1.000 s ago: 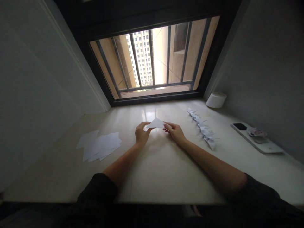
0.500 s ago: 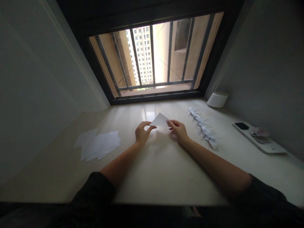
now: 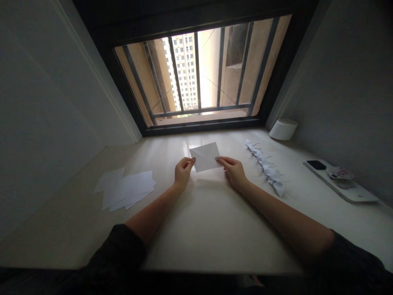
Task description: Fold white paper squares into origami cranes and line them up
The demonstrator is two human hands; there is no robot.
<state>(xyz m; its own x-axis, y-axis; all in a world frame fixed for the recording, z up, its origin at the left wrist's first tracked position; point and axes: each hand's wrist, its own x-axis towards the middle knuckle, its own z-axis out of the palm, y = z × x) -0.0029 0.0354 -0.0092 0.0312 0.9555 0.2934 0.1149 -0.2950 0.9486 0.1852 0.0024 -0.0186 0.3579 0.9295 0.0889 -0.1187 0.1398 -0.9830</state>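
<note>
A white sheet of paper (image 3: 205, 157) with a diagonal crease is held unfolded above the pale sill-like table (image 3: 215, 217), in front of the window. My left hand (image 3: 183, 172) pinches its left corner and my right hand (image 3: 233, 171) pinches its right corner. Both hands are closed on the paper, a little above the surface.
A loose stack of white paper sheets (image 3: 125, 189) lies at the left. A row of several folded paper cranes (image 3: 266, 168) runs along the right. A white round container (image 3: 283, 129) stands by the window corner; a phone on a white tray (image 3: 339, 180) lies far right.
The paper was a folded triangle a second ago; it has been opened out into a creased square. Both hands stayed in place, moving slightly apart.
</note>
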